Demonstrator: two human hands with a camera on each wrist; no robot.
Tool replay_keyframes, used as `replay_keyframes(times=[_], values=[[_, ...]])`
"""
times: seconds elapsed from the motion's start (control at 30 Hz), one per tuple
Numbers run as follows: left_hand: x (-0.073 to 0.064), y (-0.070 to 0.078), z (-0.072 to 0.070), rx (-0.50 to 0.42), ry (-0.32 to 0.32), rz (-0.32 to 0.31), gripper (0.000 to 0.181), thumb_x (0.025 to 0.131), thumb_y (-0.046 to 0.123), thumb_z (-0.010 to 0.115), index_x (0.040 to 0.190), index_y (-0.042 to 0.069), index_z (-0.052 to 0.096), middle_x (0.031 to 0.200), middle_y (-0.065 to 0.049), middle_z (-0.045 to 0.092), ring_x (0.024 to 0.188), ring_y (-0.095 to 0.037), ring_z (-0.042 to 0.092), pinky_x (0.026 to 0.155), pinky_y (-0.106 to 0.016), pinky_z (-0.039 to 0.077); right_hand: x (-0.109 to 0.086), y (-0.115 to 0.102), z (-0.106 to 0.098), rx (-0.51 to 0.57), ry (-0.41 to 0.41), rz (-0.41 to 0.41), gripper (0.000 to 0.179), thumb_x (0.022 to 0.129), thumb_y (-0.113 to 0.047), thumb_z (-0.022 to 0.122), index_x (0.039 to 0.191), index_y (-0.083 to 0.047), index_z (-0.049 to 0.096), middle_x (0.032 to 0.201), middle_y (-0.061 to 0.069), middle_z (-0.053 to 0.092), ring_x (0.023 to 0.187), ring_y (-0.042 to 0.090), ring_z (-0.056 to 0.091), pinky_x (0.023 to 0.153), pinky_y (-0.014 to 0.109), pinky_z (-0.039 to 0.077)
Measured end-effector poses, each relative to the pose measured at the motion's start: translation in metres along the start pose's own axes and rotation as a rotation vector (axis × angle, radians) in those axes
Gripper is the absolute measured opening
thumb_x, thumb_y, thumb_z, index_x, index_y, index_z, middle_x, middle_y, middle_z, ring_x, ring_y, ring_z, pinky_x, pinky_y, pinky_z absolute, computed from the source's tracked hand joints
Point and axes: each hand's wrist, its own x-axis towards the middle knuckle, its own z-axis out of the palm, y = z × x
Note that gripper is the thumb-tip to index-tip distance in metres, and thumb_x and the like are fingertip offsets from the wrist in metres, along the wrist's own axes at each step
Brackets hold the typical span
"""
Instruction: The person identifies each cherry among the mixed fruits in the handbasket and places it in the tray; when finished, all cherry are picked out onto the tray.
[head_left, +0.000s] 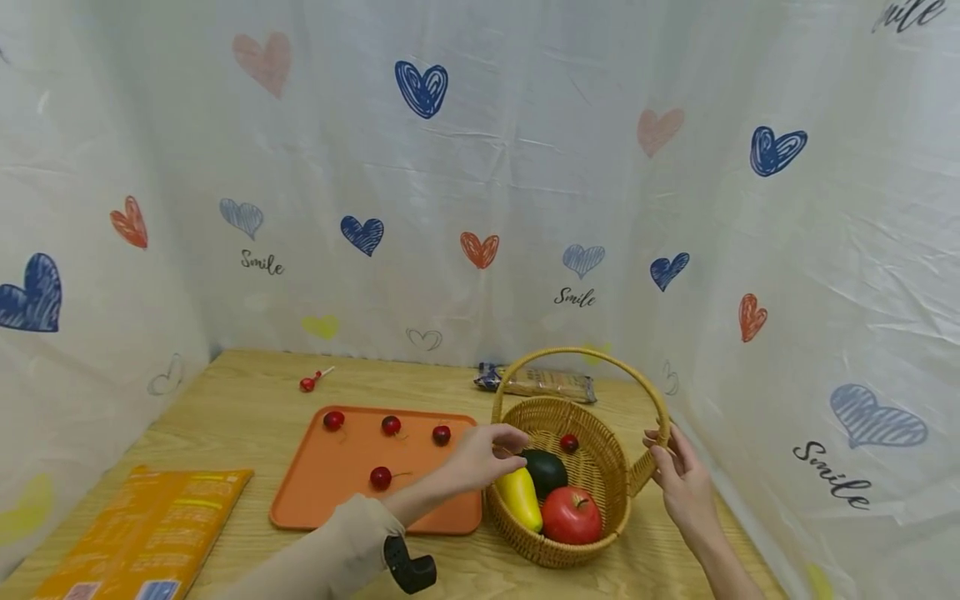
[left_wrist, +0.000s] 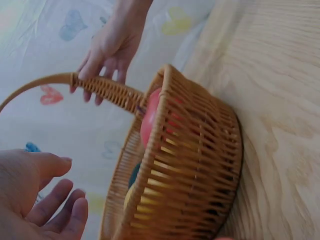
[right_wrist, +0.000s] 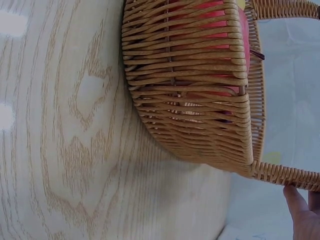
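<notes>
A wicker basket with a tall arched handle stands on the table. In it lie a red apple, a yellow elongated fruit, a dark green avocado-like fruit and a cherry. My right hand holds the right side of the handle, thumb on the near side and fingers behind. Over the basket's left rim hovers my left hand, its fingers loosely bent with nothing between them in the left wrist view. Left of the basket, several cherries lie on an orange tray.
A red lollipop lies at the back left of the table. Behind the basket is a long clear-wrapped packet. An orange package rests at the front left. A heart-printed curtain surrounds the table.
</notes>
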Motion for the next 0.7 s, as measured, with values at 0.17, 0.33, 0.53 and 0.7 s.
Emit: replay_keyframes(times=[0.17, 0.33, 0.53, 0.7], values=[[0.018, 0.006, 0.014, 0.009, -0.020, -0.014, 0.025, 0.088, 0.014, 0.068, 0.112, 0.009, 0.067, 0.104, -0.001, 0.065, 0.096, -0.014, 0.060, 0.077, -0.022, 0.050, 0.001, -0.001, 0.000, 0.007, -0.008, -0.003, 0.040, 0.102, -0.017, 0.043, 0.138, 0.000, 0.038, 0.125, 0.019, 0.048, 0.107, -0.004, 0.053, 0.077, 0.018, 0.049], [0.041, 0.005, 0.022, 0.000, 0.005, -0.047, 0.023, 0.088, 0.014, 0.068, 0.111, 0.010, 0.067, 0.100, 0.002, 0.065, 0.092, -0.013, 0.060, 0.076, -0.025, 0.050, 0.003, -0.002, -0.001, 0.010, -0.005, -0.011, 0.039, 0.102, -0.016, 0.042, 0.138, 0.000, 0.038, 0.125, 0.021, 0.047, 0.108, -0.004, 0.053, 0.078, 0.018, 0.049], [0.063, 0.002, 0.032, 0.010, 0.051, -0.092, 0.020, 0.087, 0.010, 0.069, 0.107, 0.007, 0.068, 0.098, -0.005, 0.065, 0.088, -0.015, 0.060, 0.073, -0.027, 0.050, 0.003, -0.001, 0.000, 0.024, -0.015, -0.003, 0.042, 0.102, -0.017, 0.042, 0.140, 0.000, 0.036, 0.127, 0.020, 0.046, 0.109, -0.004, 0.052, 0.080, 0.020, 0.049], [0.077, 0.000, 0.045, 0.013, 0.072, -0.149, 0.021, 0.086, 0.009, 0.070, 0.107, 0.006, 0.069, 0.098, -0.005, 0.065, 0.090, -0.016, 0.060, 0.074, -0.028, 0.051, 0.000, 0.001, 0.001, 0.039, -0.012, 0.012, 0.043, 0.102, -0.016, 0.042, 0.141, 0.001, 0.035, 0.128, 0.021, 0.045, 0.108, -0.004, 0.052, 0.080, 0.019, 0.049]])
